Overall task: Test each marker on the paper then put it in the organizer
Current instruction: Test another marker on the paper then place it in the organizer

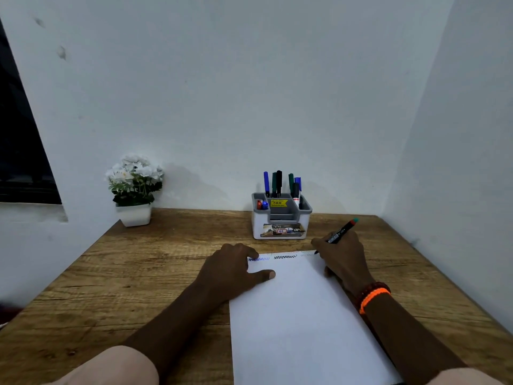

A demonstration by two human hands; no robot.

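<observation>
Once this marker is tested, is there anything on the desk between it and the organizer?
Nothing visible. The marker is in the right hand, its tip at the paper's top right corner. The organizer stands just beyond the paper's far edge, with only bare desk between. Markers already standing in its back compartments crowd some slots.

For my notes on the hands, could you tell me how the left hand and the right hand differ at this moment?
The left hand rests on the paper with nothing in it; the right hand grips a marker, tip at the paper's far edge. The right wrist wears an orange band; the left wrist is bare. Both sit near the sheet's top.
</observation>
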